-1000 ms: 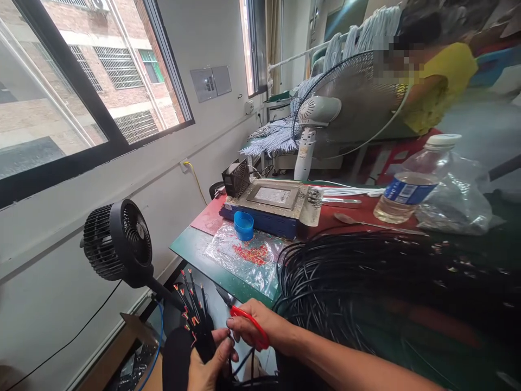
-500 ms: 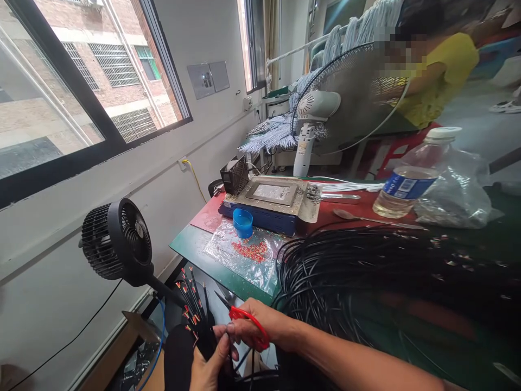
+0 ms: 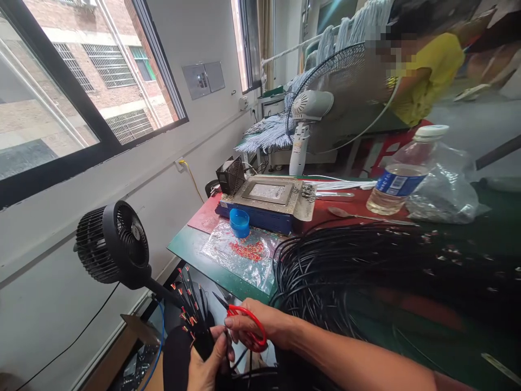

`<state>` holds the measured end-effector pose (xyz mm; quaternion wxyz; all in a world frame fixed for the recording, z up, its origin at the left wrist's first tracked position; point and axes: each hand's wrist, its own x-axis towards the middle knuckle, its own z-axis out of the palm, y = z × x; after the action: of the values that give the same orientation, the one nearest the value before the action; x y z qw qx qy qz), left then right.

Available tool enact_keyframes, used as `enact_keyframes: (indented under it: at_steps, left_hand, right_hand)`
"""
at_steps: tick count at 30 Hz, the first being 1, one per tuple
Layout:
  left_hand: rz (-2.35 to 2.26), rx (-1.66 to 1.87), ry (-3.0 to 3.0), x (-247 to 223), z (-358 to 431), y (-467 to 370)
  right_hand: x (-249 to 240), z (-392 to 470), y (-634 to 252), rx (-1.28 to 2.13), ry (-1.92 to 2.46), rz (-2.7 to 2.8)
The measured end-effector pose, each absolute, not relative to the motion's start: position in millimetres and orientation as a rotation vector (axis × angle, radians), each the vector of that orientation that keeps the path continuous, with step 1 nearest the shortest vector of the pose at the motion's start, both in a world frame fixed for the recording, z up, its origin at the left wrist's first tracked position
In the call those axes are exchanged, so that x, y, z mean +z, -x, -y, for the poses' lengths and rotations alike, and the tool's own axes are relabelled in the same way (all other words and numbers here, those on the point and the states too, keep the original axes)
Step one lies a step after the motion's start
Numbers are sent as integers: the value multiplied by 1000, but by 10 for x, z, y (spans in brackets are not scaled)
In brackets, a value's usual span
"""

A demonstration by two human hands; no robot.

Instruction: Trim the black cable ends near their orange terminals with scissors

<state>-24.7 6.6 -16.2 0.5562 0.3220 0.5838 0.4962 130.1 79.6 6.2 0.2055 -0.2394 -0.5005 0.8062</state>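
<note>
Low in the middle of the head view, my left hand is closed around a bundle of black cables. Their stripped upper ends fan out and show red and pale wire tips. My right hand is closed on red-handled scissors, whose dark blades point up and left beside the bundle. The fingers of both hands meet at the right side of the bundle; what lies between those fingertips is hidden. A large heap of black cables covers the table to the right of my right hand.
Red clippings and a blue cup sit on a plastic sheet on the green table. Behind them stands a blue-sided hot plate. A bottle is at right. A black fan stands left. Beyond a larger fan sits a person.
The camera view has shifted slightly, so the scene sits a little further left. My hands keep their grips on the cables and scissors, with little movement between them.
</note>
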Motion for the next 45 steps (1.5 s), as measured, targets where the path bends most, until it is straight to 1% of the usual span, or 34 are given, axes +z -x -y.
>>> enact_keyframes:
  at_steps: [4, 9, 11, 19, 25, 34, 40, 45]
  left_hand:
    - [-1356, 1136, -801, -135, -71, 228]
    - [-1370, 1239, -575, -111, -57, 195]
    - [-1367, 1248, -571, -120, -53, 201]
    - [-1349, 1142, -711, -147, -47, 216]
    - [-1337, 1151, -713, -110, -13, 180]
    - [-1255, 1130, -785, -84, 26, 198]
    - [-1265, 1141, -801, -107, 52, 208]
    - [-1187, 1098, -869, -106, 49, 229]
  right_hand:
    - [46, -793, -1294, 2206, 660, 1420]
    - [65, -784, -1286, 2121, 610, 1496]
    - [82, -780, -1283, 2106, 611, 1488]
    - [38, -808, -1276, 2188, 722, 1362]
    - [8, -808, -1301, 2218, 697, 1414]
    - [112, -823, -1353, 2380, 658, 1483]
    - [74, -828, -1363, 2355, 617, 1549]
    - [101, -827, -1378, 2426, 583, 1513]
